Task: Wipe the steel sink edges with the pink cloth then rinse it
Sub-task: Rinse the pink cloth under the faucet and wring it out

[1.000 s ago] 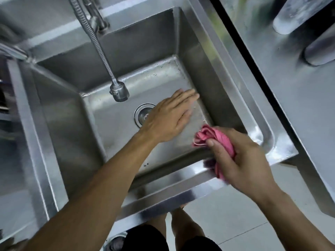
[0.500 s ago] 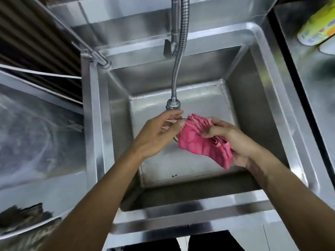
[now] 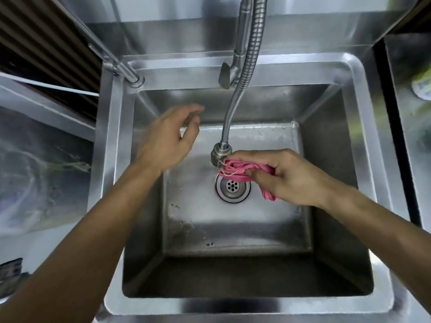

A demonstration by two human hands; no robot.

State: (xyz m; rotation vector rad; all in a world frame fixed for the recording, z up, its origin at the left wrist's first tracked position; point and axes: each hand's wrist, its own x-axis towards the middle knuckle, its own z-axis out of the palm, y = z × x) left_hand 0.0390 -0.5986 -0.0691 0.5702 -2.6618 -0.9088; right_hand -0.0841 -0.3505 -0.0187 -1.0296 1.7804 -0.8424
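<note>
The steel sink fills the middle of the view, with a round drain in its floor. My right hand is shut on the bunched pink cloth, holding it directly under the nozzle of the flexible faucet hose, above the drain. My left hand is blurred, raised over the sink's back-left part, with fingers apart and nothing in it. No water is visible from the nozzle.
The flexible hose hangs from the back centre, with a faucet lever behind it. A slanted steel pipe meets the back-left rim. A steel counter lies to the right, and a grey surface to the left.
My left hand let go of the cloth and rose toward the back left. My right hand bunched the cloth and holds it under the nozzle. The drain is now uncovered.
</note>
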